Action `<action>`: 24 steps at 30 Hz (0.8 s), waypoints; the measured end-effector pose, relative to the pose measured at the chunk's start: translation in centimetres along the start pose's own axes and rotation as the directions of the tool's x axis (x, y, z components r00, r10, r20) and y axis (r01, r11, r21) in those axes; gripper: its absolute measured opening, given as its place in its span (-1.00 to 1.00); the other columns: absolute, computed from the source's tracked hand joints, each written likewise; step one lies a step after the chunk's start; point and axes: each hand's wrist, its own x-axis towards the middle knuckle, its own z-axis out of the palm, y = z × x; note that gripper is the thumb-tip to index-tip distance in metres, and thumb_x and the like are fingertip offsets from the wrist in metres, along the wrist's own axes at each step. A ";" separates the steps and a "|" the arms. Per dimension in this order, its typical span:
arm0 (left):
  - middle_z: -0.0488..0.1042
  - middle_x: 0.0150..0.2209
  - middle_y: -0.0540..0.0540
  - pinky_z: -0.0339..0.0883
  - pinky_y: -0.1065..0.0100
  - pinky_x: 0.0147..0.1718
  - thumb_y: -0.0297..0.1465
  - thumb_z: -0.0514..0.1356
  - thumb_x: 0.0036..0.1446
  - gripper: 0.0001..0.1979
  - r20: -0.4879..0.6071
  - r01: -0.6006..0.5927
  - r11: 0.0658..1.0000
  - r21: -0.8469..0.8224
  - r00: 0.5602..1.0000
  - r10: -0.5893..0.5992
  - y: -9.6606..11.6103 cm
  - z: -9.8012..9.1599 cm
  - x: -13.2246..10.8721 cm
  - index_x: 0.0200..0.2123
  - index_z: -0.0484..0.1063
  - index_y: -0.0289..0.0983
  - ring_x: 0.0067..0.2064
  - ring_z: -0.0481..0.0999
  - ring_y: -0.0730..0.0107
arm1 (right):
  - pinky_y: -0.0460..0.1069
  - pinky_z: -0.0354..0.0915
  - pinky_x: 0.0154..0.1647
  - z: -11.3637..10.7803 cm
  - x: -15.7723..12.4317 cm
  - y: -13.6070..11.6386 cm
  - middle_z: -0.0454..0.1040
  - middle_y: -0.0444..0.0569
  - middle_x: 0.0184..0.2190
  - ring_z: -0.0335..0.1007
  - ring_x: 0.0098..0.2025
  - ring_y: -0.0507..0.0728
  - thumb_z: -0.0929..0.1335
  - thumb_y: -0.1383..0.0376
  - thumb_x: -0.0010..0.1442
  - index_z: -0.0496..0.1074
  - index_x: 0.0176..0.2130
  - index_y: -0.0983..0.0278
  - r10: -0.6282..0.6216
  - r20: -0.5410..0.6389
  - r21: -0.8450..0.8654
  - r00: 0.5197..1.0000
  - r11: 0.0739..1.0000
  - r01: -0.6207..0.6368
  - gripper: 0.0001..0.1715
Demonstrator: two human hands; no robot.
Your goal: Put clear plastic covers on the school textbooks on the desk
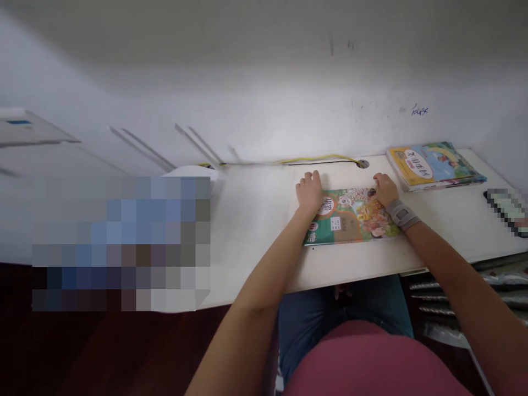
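A colourful textbook (350, 231) with a green and orange illustrated cover lies flat on the white desk in front of me. At its far left corner is my left hand (310, 191), closed with the fingers curled. My right hand (386, 190), with a grey band (403, 214) round the wrist, is at the far right corner, its fingers bent inward and closed. Whatever either hand may pinch there is too small to make out. The textbook's right edge is partly covered by my right hand and wrist.
Right of my right hand lies a stack of books (433, 165), a yellow and blue one on top. A phone (507, 212), partly pixelated, is near the desk's (256, 231) right end. A yellow cable (325, 158) runs along the wall to a cable hole (362, 164). A blurred-out area covers the left.
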 end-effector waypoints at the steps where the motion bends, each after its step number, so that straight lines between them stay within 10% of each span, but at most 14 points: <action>1: 0.20 0.17 -0.37 0.09 0.05 0.10 -0.52 -0.13 0.20 -0.60 -0.011 -0.060 0.998 0.033 0.998 0.060 0.6 -0.2 -0.6 0.09 0.21 -0.34 0.19 0.22 0.05 | 0.05 0.19 -0.12 0.0 -0.1 0.0 0.43 0.13 -0.22 0.30 -0.16 0.21 0.11 0.43 0.13 0.38 -0.15 0.32 -0.011 0.008 -0.024 1.000 1.000 0.012 -0.63; 5: 0.17 0.23 -0.31 -0.10 -0.04 0.19 -0.28 -0.18 0.29 -0.54 0.082 -0.300 0.944 0.134 0.953 0.291 2.8 0.5 -3.2 0.09 0.27 -0.38 0.27 0.05 -0.03 | 0.05 0.19 -0.13 -0.2 -0.1 -0.1 0.42 0.15 -0.21 0.30 -0.16 0.22 0.10 0.44 0.16 0.36 -0.11 0.35 -0.024 0.034 -0.108 0.999 0.994 0.027 -0.61; 9: 0.06 0.28 -0.34 -0.13 -0.15 0.17 -0.05 -0.24 0.25 -0.32 0.174 -0.274 0.954 0.120 0.952 0.252 3.8 2.6 -4.3 0.23 0.11 -0.42 0.29 -0.04 -0.17 | 0.07 0.20 -0.11 -1.5 0.2 -0.5 0.42 0.22 -0.18 0.32 -0.13 0.25 0.13 0.43 0.15 0.35 -0.08 0.41 -0.030 0.087 -0.168 0.996 0.985 0.044 -0.62; 14: -0.03 0.31 -0.34 -0.23 -0.17 0.19 -0.06 -0.25 0.24 -0.29 0.148 -0.221 0.968 0.119 0.968 0.203 4.1 3.9 -4.2 0.28 -0.01 -0.45 0.31 -0.10 -0.18 | 0.25 -0.03 0.15 -2.5 -1.1 -5.4 0.12 0.45 0.19 0.01 0.22 0.40 0.18 0.39 0.18 0.22 0.09 0.56 -0.127 0.127 -0.231 0.984 0.961 0.154 -0.50; 18: -0.08 0.33 -0.28 -0.27 -0.11 0.22 -0.27 -0.14 0.22 -0.39 0.169 -0.270 0.952 0.147 0.955 0.244 3.8 3.6 -4.5 0.30 -0.05 -0.40 0.32 -0.12 -0.09 | 0.10 -0.01 0.20 -0.6 -3.7 -10.0 0.22 0.13 0.21 0.08 0.22 0.18 0.08 0.24 0.31 0.27 0.11 0.36 -0.253 0.218 -0.217 0.943 0.929 0.300 -0.51; 24: 0.01 0.32 -0.17 -0.10 -0.05 0.19 -0.22 -0.25 0.26 -0.43 0.149 -0.166 0.984 0.064 0.977 0.155 0.8 2.9 -4.2 0.28 0.03 -0.25 0.32 -0.05 0.02 | 0.25 0.03 0.16 -1.2 -5.3 -4.8 0.17 0.23 0.22 0.06 0.24 0.34 0.12 0.11 0.28 0.23 0.17 0.38 -0.178 0.254 -0.274 0.951 0.929 0.247 -0.40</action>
